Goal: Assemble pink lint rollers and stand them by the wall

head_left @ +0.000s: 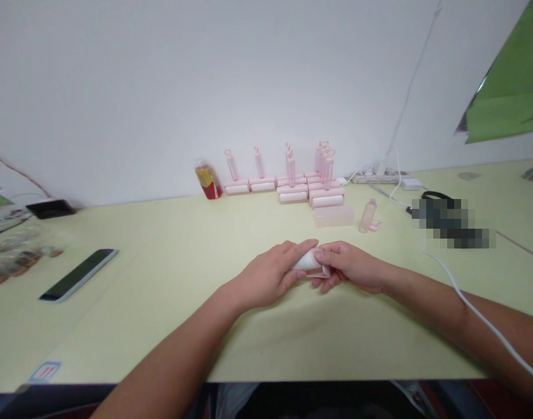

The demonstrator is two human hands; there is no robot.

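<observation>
A white roller [309, 261] with a pale pink edge is held between both hands above the front middle of the table. My left hand [270, 273] wraps its left end, thumb below and fingers over the top. At the right end, my right hand [347, 265] has its thumb on the roller and its other fingers underneath. Just beyond the hands lies a translucent pink cover [334, 216]. To its right stands a small clear pink bottle [368, 216], tilted, with a pink loop piece [375, 225] beside it.
Several pink and white rollers [293, 194] with upright pink bottles line the wall. A red and yellow packet [209, 181] is left of them. A phone [80, 274] lies at left. A power strip [375, 177], a white cable [462, 297] and a dark blurred object [450, 220] are at right.
</observation>
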